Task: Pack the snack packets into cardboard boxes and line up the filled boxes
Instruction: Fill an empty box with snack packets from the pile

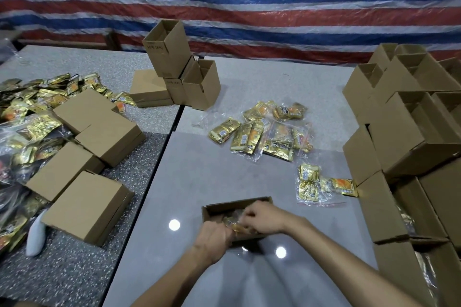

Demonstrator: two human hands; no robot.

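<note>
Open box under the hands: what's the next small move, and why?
Probably press the packet bag down flat into the open box, then let go. The left hand and right hand both grip it near the rim, so it looks not yet seated.

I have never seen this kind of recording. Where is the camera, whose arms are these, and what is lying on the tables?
There is no machine here. The one picture comes from a camera worn on a person's head, looking forward and down, so the two bare arms are that person's own. The left hand and the right hand reach into an open cardboard box; their fingers curl round a bag of packets inside it. Beyond, on the grey table, lie more gold snack packets in clear bags. At the left, closed boxes lie on the dark table; open boxes are piled at the right. A striped sheet hangs behind.
</note>
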